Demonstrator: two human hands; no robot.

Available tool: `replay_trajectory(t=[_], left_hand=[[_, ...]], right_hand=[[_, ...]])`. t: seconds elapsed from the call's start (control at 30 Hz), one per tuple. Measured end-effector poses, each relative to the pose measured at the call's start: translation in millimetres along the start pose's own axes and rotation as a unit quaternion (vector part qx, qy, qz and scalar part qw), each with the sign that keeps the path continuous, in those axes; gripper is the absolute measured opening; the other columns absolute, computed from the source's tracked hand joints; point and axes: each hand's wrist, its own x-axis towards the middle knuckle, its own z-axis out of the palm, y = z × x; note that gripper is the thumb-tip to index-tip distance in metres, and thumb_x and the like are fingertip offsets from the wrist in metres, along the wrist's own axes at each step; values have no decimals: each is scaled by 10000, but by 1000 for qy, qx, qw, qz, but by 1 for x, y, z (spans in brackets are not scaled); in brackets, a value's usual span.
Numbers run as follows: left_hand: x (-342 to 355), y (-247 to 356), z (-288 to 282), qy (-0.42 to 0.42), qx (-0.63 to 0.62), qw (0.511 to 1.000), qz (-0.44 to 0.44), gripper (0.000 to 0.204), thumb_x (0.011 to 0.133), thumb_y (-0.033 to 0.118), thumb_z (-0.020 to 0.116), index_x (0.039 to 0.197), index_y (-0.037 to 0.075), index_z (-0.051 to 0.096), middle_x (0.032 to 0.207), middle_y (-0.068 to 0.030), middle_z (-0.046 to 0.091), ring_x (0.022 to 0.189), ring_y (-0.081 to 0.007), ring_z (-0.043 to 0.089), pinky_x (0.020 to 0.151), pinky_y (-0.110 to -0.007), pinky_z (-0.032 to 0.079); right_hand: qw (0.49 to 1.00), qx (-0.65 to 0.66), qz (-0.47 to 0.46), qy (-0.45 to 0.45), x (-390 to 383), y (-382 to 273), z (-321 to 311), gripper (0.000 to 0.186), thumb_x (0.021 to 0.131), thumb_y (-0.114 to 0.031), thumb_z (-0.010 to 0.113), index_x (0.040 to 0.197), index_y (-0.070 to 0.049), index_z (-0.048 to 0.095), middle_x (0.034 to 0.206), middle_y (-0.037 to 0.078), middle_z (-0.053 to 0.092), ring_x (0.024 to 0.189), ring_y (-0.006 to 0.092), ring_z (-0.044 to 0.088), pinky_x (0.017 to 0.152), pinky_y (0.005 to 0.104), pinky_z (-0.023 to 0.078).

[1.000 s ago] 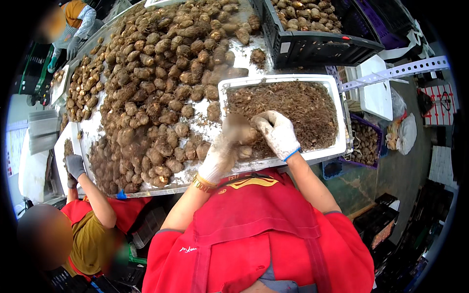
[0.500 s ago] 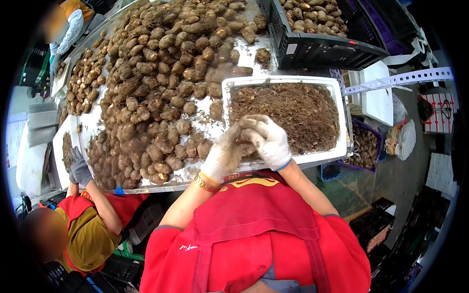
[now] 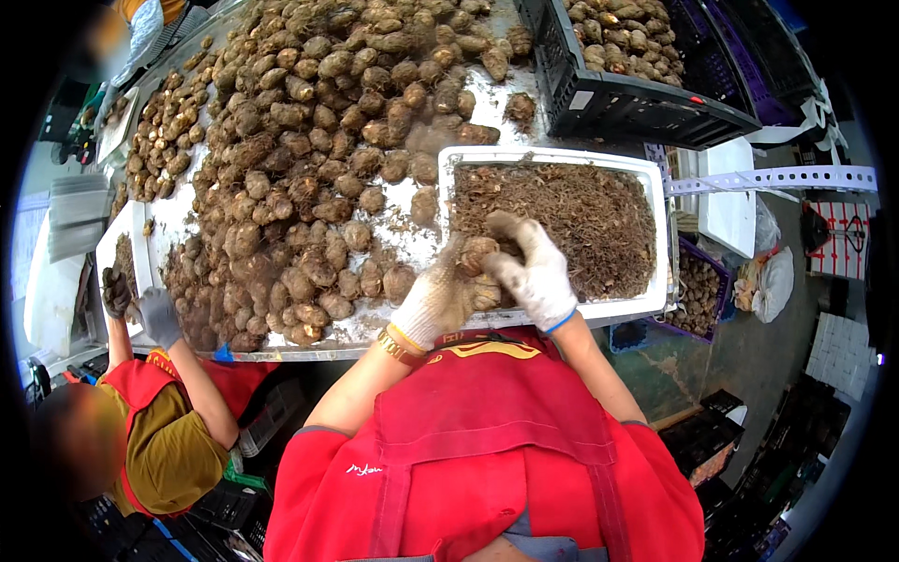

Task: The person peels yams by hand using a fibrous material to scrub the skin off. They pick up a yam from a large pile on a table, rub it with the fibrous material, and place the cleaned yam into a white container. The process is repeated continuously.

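A brown, round taro sits in my left hand, whose white, soil-stained glove is closed around it. My right hand, gloved the same way, curls against the taro's right side with thumb and fingertips. Both hands are over the near left part of a white foam box, which holds brown root hairs and peelings. To the left of the box, a large heap of hairy taros covers the table.
A black crate with more taros stands behind the box. At the far left is a group of paler taros. A co-worker's grey-gloved hand is over a white tray. A purple crate stands low at the right.
My hands have opened out, so the taro between them now shows. The right fingers have spread and shifted right. The co-worker's hands have moved apart. The whole view has shifted slightly.
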Motion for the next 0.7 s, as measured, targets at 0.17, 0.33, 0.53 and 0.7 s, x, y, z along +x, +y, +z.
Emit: replay_trajectory(t=[0.17, 0.33, 0.53, 0.7], left_hand=[[-6, 4, -12, -3, 10, 999, -32, 413, 976, 430, 478, 1104, 49, 576, 933, -90, 674, 737, -209, 666, 636, -341, 573], [-27, 77, -6, 23, -115, 985, 125, 222, 790, 93, 737, 986, 46, 642, 897, -75, 687, 792, -127, 658, 673, -242, 576], [-93, 219, 21, 131, -53, 822, 551, 177, 900, 188, 615, 991, 36, 631, 773, -63, 602, 577, -95, 472, 483, -210, 473], [-67, 156, 5, 138, 424, 805, 391, 151, 856, 180, 691, 906, 43, 651, 774, -80, 647, 611, -116, 582, 535, -239, 522]], right_hand=[[983, 155, 64, 74, -6, 65, 35, 287, 947, -233, 538, 1085, -6, 645, 945, 115, 695, 903, 206, 654, 831, 289, 507], [979, 90, 169, 62, -18, 118, 28, 291, 965, -284, 535, 1000, -23, 657, 840, 36, 666, 631, 63, 550, 543, 209, 440], [953, 217, 207, 31, -27, 102, 24, 269, 965, -254, 546, 1008, -13, 656, 857, 29, 669, 699, 79, 574, 589, 218, 457], [990, 88, 108, -5, -21, 66, 23, 216, 879, -138, 556, 1025, -12, 652, 962, 149, 659, 888, 291, 623, 770, 352, 498]])
